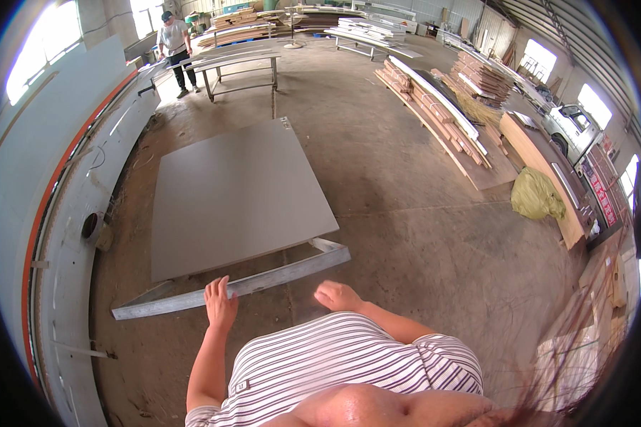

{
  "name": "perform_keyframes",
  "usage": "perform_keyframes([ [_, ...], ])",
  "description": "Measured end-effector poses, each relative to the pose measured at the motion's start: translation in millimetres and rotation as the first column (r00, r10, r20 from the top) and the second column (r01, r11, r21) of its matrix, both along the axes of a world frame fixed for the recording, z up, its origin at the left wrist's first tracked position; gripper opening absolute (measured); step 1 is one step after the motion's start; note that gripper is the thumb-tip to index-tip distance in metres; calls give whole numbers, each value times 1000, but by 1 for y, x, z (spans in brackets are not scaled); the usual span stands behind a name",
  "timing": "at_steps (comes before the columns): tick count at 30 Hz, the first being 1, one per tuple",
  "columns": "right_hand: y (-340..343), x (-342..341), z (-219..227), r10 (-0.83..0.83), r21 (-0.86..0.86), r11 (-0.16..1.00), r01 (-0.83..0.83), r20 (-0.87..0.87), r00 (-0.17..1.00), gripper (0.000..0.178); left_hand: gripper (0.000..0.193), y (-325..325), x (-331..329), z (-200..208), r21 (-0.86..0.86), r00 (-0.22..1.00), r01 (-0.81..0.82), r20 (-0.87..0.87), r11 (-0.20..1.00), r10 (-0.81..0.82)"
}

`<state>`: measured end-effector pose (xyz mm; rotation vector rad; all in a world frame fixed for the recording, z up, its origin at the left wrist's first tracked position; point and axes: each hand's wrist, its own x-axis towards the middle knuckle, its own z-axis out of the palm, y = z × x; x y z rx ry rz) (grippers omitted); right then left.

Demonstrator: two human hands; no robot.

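Note:
A large flat grey panel lies in front of me on a metal frame, whose near rail sticks out past the panel's edge. My left hand is at this rail, fingers stretched out and a little apart, with no object in it. Whether the fingertips touch the metal or hover over it I cannot tell. To the right, my right hand is held in front of my striped shirt, apart from the rail's right end. Its fingers are curled in loosely, and nothing shows in them.
Along the left stands a long pale machine with an orange strip. A person stands at the far left beside a metal work table. Stacked boards and a yellow-green sack lie on the right; a white truck is beyond.

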<state>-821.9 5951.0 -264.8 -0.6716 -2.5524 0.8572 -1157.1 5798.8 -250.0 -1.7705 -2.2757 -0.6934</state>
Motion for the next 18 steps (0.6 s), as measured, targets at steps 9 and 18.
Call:
perform_keyframes([
  [9,-40,118,-162,61,-324,893,313,775,629,35,78,72,2,-6,-503,940,323,72,801,-334],
  [18,-98,216,-209,-501,-214,622,753,631,593,35,85,179,108,-33,-459,781,604,179,651,-599],
])
